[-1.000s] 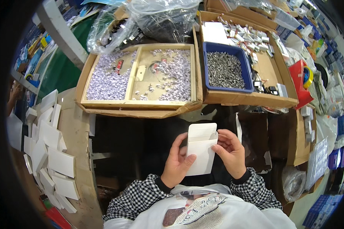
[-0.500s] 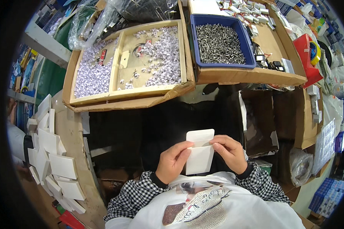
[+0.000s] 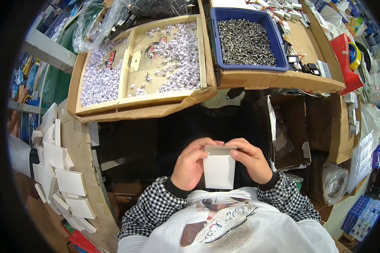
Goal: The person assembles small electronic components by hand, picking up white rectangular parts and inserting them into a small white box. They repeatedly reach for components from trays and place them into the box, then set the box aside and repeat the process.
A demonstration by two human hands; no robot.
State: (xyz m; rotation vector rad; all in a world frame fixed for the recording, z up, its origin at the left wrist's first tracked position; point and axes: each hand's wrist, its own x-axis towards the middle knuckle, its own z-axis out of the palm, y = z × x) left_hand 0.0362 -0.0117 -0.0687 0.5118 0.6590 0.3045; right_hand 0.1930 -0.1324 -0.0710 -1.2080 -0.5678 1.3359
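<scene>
- The left hand [image 3: 193, 165] and the right hand [image 3: 251, 160] are together holding a small white box [image 3: 218, 170] upright, close in front of the chest.
- A moment ago the box's top flap was standing up above its body; now the flap is lying folded down across the top edge, so the closing of the box appears nearly done.
- The grip of each hand is narrow and closed on the box: fingertips are pressing on the folded flap from either side, while the left thumb is resting on the left edge of the box face.
- The box is sitting between the two hands, touching both, well below the desk edge.
- Ahead, a cardboard tray [image 3: 144, 103] of small pale pieces and a blue bin [image 3: 215, 38] of metal screws are resting untouched.
- A pile of finished white boxes [image 3: 63, 177] is lying to the person's left.
</scene>
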